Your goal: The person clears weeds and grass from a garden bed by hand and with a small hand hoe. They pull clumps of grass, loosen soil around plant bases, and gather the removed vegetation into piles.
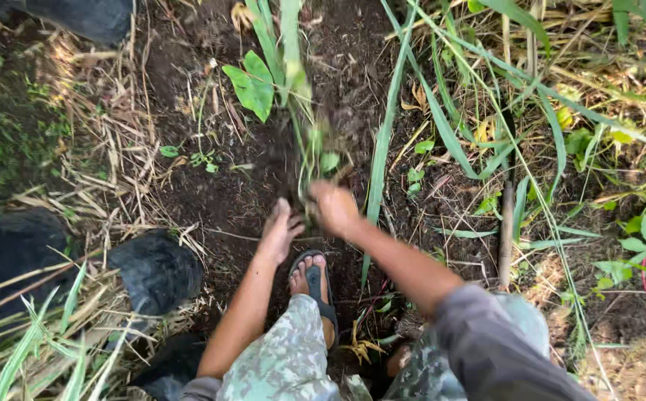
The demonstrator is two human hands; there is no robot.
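Mid-frame, right hand (335, 209) fingers grip a green plant (293, 82); left hand (280, 232) open on bare soil (219, 200), black bags (156, 271) lower left.

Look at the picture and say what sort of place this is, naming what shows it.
Probably a garden or farm plot outdoors: bare dark brown soil, long green grass blades and dry yellow straw surround both hands.

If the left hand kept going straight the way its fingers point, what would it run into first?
Probably the dark soil just ahead of the left hand, near the base of the green plant that the right hand grips. Depth is hard to judge in this blurred view.
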